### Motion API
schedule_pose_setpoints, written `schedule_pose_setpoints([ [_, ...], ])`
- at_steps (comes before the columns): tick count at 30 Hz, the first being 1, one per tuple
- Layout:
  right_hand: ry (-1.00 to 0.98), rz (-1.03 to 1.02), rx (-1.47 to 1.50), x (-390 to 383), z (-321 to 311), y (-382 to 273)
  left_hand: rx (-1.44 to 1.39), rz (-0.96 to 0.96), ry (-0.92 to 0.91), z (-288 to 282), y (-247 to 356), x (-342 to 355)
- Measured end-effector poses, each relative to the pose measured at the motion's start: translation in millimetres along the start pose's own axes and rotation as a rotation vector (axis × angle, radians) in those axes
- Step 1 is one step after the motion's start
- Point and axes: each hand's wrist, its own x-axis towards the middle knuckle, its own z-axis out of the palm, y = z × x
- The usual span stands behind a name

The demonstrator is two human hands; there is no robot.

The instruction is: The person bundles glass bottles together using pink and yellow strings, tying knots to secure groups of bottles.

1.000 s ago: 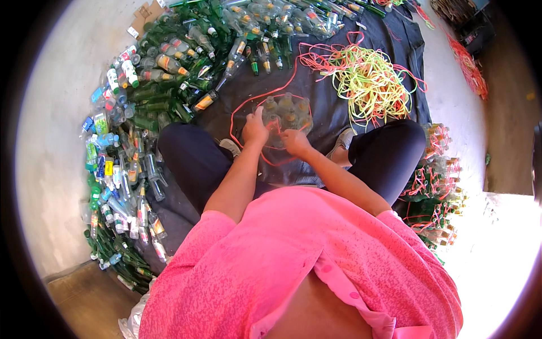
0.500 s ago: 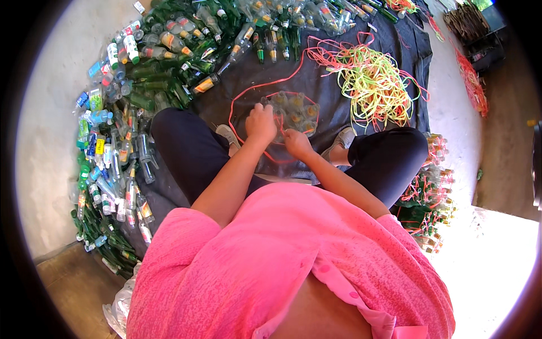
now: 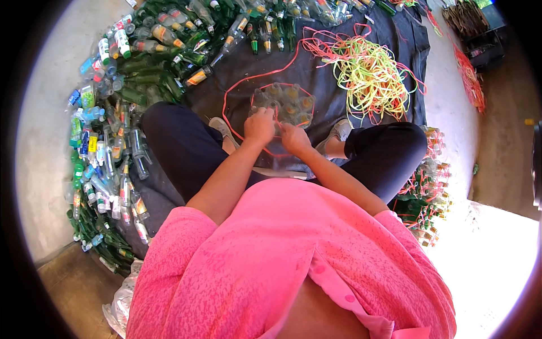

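Observation:
Between my feet stands a cluster of clear glass bottles [image 3: 290,103], seen from above with their necks up. A red plastic strap [image 3: 270,74] runs round the cluster, loops wide to the left and trails off to the pile beyond. My left hand [image 3: 260,125] is closed on the strap at the near left side of the bottles. Close beside it, my right hand [image 3: 294,138] pinches the strap at the near edge. A short red piece stretches between the two hands. The fingertips are partly hidden.
A heap of green and clear bottles [image 3: 164,62] curves round the left and far sides of the black sheet [image 3: 248,62]. Tangled yellow and red straps [image 3: 372,73] lie at the far right. Strapped bottle bundles [image 3: 423,198] stand beside my right knee.
Both hands have shifted slightly relative to the bottles, still closed at the strap. The whole view has tilted a little, so the heap appears further up and left.

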Motion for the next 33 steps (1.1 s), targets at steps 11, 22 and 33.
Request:
schedule_pose_setpoints([
  [11, 0.005, 0.002, -0.064, -18, -16, -4, -0.008, 0.027, -0.015, 5, -5, -1],
  [22, 0.021, -0.110, -0.192, 0, -31, 6, -0.069, 0.030, 0.047, 0, 5, -3],
  [33, 0.145, 0.166, -0.097, 17, -53, -5, -0.055, 0.287, 0.033, 18, 5, 12],
])
